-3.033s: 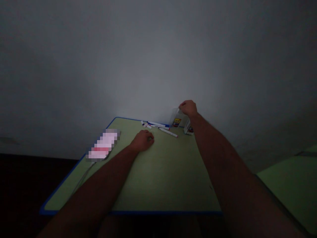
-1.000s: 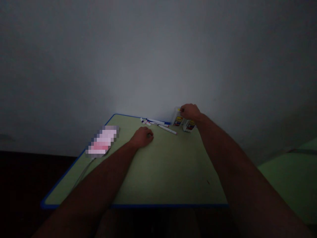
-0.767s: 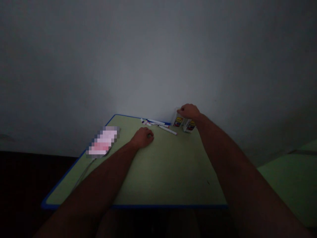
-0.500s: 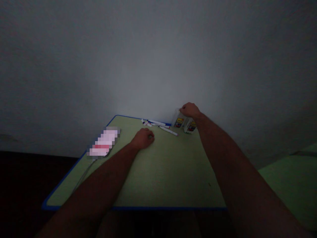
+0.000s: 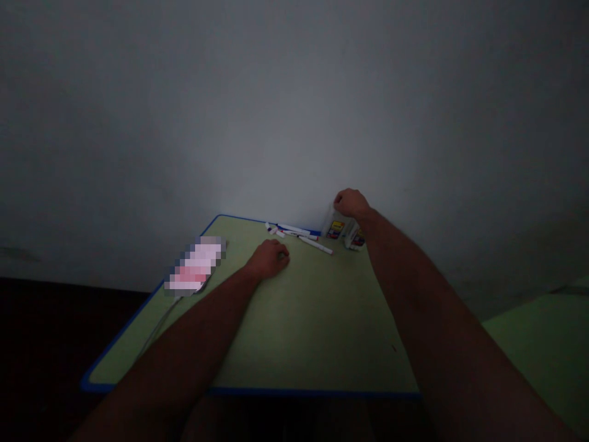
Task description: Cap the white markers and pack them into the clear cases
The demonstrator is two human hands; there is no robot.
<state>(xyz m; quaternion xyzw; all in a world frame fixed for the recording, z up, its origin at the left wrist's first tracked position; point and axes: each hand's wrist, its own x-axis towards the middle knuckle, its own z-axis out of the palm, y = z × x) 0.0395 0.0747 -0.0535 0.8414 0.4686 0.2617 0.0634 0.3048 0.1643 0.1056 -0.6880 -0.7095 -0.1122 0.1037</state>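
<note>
My left hand (image 5: 268, 258) rests on the green tabletop (image 5: 299, 331) with its fingers curled in, and nothing shows in them. Just beyond it lie several white marker pens (image 5: 315, 245), some with red or dark ends, by the table's far edge. My right hand (image 5: 351, 202) is closed at the top of a clear plastic case (image 5: 335, 229) with a yellow, red and dark label. Whether its fingertips grip the rim or something smaller cannot be made out. A second, similar case (image 5: 356, 237) stands to the right, partly behind my right wrist.
A phone-like device (image 5: 196, 264) with a blurred bright screen lies at the table's left, with a pale cable (image 5: 159, 325) running toward me. A grey wall (image 5: 294, 123) rises behind the table. Another green surface (image 5: 543, 344) is at the right.
The whole view has shifted slightly. My right hand stays at the top of the left case, and my left hand keeps its place on the table.
</note>
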